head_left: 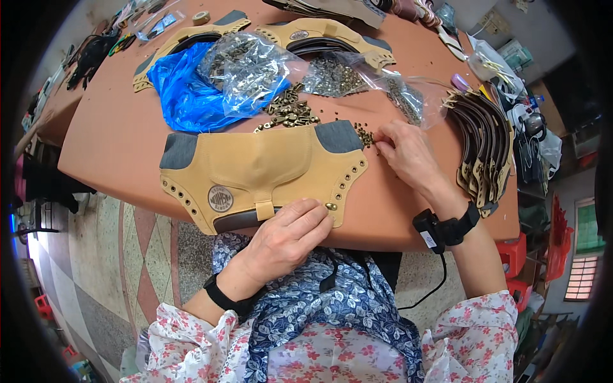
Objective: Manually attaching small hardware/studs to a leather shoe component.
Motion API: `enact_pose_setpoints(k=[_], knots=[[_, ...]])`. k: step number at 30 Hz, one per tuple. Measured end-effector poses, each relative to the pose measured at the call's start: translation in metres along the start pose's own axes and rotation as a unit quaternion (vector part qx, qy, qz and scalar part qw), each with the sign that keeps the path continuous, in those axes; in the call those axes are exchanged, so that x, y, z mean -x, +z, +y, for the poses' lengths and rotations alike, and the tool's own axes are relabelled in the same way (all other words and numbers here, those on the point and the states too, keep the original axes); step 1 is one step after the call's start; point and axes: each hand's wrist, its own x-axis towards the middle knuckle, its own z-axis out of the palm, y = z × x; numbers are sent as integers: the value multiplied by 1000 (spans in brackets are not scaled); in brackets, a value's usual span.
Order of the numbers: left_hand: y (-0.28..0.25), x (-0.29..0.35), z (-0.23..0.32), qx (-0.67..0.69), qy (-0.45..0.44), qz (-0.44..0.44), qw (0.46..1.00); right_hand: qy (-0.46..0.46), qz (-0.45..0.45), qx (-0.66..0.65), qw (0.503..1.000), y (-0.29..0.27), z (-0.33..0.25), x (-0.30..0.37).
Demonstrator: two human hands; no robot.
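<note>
A tan boot upper with grey corners, rows of eyelets and a round patch lies flat at the table's near edge. My left hand is closed over its lower right edge, thumb out of sight beneath. Just beside those fingertips a brass lace hook sits on the upper's right flap. To the right, my right hand reaches to a small heap of tiny brass rivets, thumb and fingers pinched together at its edge. Whatever lies between those fingertips is too small to make out.
Behind the upper lie loose brass hooks, a blue plastic bag and clear bags of metal parts. More tan uppers rest farther back. A row of stacked uppers stands at the right on the brown table.
</note>
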Motion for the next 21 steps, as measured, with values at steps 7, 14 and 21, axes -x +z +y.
enact_pose_setpoints(k=[7,14,21], knots=[[0,0,1,3,-6,0,1000,5,-2,-9,1000,-1,2,2],[3,1,1,-8,4,10,1000,-17,-10,25,999,4,0,-2],[2,1,1,4,0,11,1000,-62,54,-50,995,0,-3,9]])
